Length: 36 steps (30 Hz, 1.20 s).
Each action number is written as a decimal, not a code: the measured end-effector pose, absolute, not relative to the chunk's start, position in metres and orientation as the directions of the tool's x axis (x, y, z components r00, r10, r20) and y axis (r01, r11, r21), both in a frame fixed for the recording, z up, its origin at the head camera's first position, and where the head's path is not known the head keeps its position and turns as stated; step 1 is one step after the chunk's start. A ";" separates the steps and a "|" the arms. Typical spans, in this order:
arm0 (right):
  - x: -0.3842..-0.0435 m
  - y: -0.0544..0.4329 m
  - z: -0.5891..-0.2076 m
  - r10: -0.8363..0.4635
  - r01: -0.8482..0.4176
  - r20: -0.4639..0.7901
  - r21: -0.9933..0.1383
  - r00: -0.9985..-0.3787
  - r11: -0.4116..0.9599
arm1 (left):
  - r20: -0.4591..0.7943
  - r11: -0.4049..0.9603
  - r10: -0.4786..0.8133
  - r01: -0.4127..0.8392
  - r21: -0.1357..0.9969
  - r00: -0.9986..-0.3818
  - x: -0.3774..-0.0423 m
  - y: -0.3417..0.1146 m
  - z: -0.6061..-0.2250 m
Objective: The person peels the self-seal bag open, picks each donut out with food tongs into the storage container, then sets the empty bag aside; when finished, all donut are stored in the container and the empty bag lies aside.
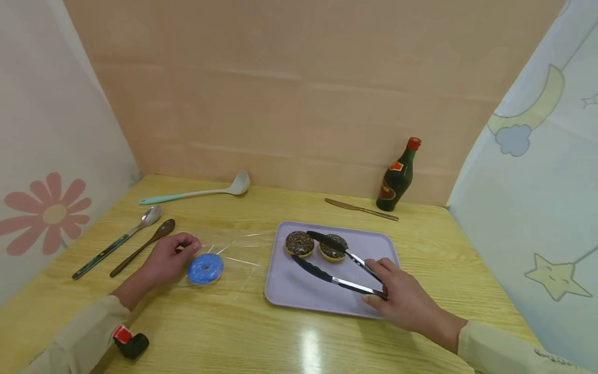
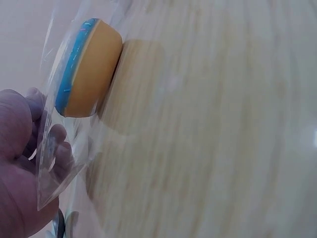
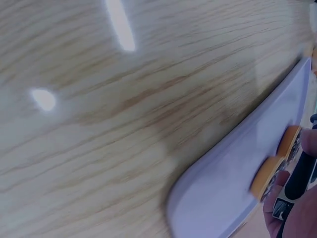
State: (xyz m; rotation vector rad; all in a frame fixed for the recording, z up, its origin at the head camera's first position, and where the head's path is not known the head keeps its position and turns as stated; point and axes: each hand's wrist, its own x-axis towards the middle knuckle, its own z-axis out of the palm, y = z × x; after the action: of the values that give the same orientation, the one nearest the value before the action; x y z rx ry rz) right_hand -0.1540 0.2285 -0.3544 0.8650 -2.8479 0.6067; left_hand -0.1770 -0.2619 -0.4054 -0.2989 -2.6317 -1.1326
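My left hand (image 1: 169, 258) pinches the edge of a clear plastic bag (image 2: 48, 181). A blue-iced toy donut (image 1: 198, 271) lies in or under this film on the table; its tan base shows in the left wrist view. My right hand (image 1: 403, 297) holds a pair of tongs (image 1: 320, 271) with black tips, their arms spread apart. On the lilac tray (image 1: 291, 293) sit two chocolate-iced donuts side by side. The tong tips are at the left chocolate donut (image 1: 294, 243), while the upper arm crosses over the right chocolate donut (image 1: 330, 254).
Left of my left hand lie a brown wooden spoon (image 1: 145, 246) and a metal spoon (image 1: 121, 241) with a patterned handle. Behind are a ladle (image 1: 205, 192), a gold knife (image 1: 357, 208) and a green bottle (image 1: 397, 179) with a red cap.
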 end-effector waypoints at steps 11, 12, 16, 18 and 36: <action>-0.165 0.184 -0.358 -0.661 -0.703 0.239 -0.286 -0.711 0.652 | 0.353 0.637 0.102 0.333 0.695 -0.930 -0.175 -0.260 -0.404; -0.167 0.181 -0.359 -0.667 -0.707 0.238 -0.279 -0.706 0.649 | 0.354 0.633 0.105 0.337 0.697 -0.929 -0.175 -0.260 -0.404; -0.175 0.167 -0.360 -0.692 -0.721 0.205 -0.250 -0.692 0.647 | 0.353 0.620 0.116 0.345 0.704 -0.929 -0.175 -0.261 -0.404; -0.179 0.160 -0.359 -0.708 -0.727 0.178 -0.243 -0.684 0.642 | 0.355 0.614 0.124 0.353 0.706 -0.926 -0.175 -0.261 -0.404; -0.196 0.110 -0.348 -0.789 -0.748 -0.023 -0.303 -0.613 0.590 | 0.385 0.531 0.145 0.400 0.747 -0.911 -0.172 -0.260 -0.409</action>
State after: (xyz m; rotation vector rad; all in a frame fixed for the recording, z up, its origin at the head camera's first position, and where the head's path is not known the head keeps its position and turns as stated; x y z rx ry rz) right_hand -0.1958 0.1101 -0.3481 1.4311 -2.9371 0.4389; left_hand -0.1721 -0.2598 -0.4094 -0.4559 -2.4959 -1.3240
